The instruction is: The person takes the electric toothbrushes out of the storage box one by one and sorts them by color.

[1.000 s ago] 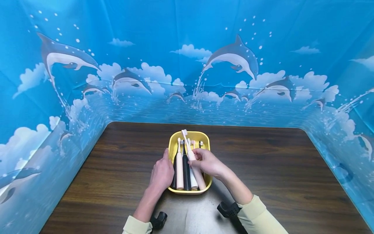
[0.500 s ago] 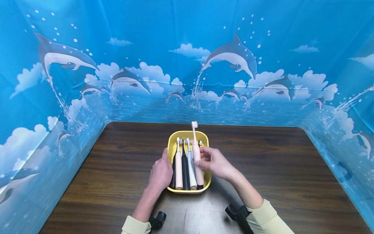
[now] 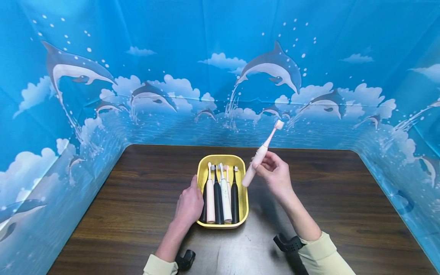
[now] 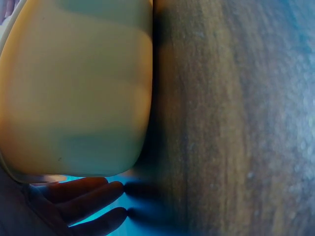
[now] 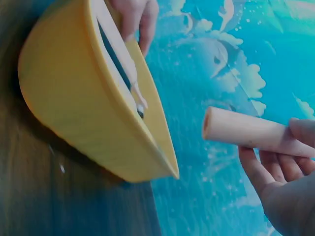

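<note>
- Across the top, from left edge to right: from my remote post I see a blue backdrop (image 3: 165, 42) printed with leaping dolphins, clouds and sea, edging a dark wood-grain table (image 3: 148, 191)
- Lower left of centre: a pale yellow left cuff (image 3: 160, 265) and a black left wrist camera (image 3: 185, 260) lead up to the person's left hand (image 3: 190, 204), which grips the yellow tray (image 3: 222, 226) at its left rim; my right wrist feed shows digits on both sides of that rim, and my left wrist feed shows fingers hanging beside the outer wall
- Centre: the tray sits on the table, brushes side by side, heads toward the top. Left to right I count a first black brush (image 3: 204, 215) partly behind the hand, a pink brush (image 3: 211, 200), a second black brush (image 3: 218, 202), a white brush (image 3: 225, 200), a half-hidden pink brush (image 3: 228, 176) and a third black brush (image 3: 235, 202)
- Right of centre: the pale pink toothbrush (image 3: 259, 156) is in mid-air just beyond the tray's right rim, apart from it in my right wrist feed, bristles to the upper right, base to the lower left
- Beside it: the right hand (image 3: 275, 173) grasps that toothbrush, pinching its handle between thumb and fingers
- Lower right: a right cuff (image 3: 324, 254) and a black right wrist camera (image 3: 288, 244)
</note>
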A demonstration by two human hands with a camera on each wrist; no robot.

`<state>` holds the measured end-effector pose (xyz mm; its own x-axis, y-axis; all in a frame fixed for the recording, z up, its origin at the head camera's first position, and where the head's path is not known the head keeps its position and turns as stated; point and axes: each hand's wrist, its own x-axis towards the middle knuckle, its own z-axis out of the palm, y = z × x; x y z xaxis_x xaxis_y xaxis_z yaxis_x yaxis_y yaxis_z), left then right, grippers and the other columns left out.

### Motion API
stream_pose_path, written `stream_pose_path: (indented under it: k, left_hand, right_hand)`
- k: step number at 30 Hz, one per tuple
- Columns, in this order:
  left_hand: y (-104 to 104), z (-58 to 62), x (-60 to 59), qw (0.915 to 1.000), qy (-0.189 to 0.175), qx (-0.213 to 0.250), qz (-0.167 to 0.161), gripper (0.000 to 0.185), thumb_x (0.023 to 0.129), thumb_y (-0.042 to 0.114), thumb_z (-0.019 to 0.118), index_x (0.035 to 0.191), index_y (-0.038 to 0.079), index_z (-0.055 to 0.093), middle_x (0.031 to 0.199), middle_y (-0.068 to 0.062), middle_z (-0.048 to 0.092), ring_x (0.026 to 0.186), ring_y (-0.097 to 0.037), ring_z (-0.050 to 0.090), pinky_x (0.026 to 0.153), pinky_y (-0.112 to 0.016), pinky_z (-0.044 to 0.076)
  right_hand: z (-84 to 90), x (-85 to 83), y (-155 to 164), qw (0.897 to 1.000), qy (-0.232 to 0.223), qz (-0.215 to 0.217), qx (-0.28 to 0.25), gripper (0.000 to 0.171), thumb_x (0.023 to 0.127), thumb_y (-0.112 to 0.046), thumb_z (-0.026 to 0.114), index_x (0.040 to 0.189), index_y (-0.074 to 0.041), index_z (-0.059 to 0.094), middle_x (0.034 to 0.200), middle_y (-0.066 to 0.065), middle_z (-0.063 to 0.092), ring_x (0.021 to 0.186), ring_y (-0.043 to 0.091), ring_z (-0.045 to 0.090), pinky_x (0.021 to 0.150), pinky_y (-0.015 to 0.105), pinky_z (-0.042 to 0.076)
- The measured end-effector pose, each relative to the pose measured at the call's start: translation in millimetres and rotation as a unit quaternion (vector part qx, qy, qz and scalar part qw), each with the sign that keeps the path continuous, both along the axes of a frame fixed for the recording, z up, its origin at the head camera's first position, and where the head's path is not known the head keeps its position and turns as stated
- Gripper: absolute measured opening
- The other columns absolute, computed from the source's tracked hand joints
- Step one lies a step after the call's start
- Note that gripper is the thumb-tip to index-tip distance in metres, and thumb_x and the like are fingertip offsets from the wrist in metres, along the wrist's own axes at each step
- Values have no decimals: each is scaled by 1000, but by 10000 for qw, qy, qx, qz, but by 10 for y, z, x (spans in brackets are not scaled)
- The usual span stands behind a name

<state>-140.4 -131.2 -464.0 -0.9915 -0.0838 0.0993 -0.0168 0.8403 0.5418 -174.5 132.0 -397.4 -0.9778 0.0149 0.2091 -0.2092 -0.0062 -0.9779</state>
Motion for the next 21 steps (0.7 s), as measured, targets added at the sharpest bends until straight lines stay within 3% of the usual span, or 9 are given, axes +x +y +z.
stream_pose_path:
  k: [5, 10, 17, 21]
  left_hand:
    - [0, -4, 9, 10000, -26, 25, 44, 51, 105, 12, 47, 154, 1, 40, 115, -33, 67, 97, -47, 69, 75, -60, 52]
    - [13, -13, 6, 10000, -40, 48, 66, 51, 105, 12, 48, 155, 2, 40, 115, -33, 68, 97, -46, 69, 75, -59, 52]
    - [14, 3, 7, 9999, -76, 43, 86, 52, 105, 12, 47, 155, 2, 40, 114, -32, 68, 96, -46, 70, 75, -59, 52]
    - [13, 6, 9, 9999, -72, 48, 99, 52, 105, 13, 47, 155, 2, 39, 114, -32, 68, 95, -45, 70, 74, -58, 53]
  right_hand:
    - [-131, -151, 114, 9939, 650, -785, 419, 39, 92, 4, 73, 129, 8, 60, 116, 26, 67, 98, 13, 66, 83, 19, 53]
    - [-406, -312, 155, 9797, 1043, -1379, 1013, 43, 87, 4, 77, 127, 8, 61, 114, 25, 68, 101, 28, 67, 80, 16, 52]
    - [-652, -423, 161, 9709, 1225, -1516, 1394, 38, 87, 6, 78, 121, 7, 63, 109, 23, 70, 97, 35, 71, 84, 43, 57]
    - [-720, -463, 166, 9684, 1362, -1539, 1410, 38, 86, 7, 77, 121, 7, 62, 108, 23, 70, 97, 36, 71, 85, 49, 56]
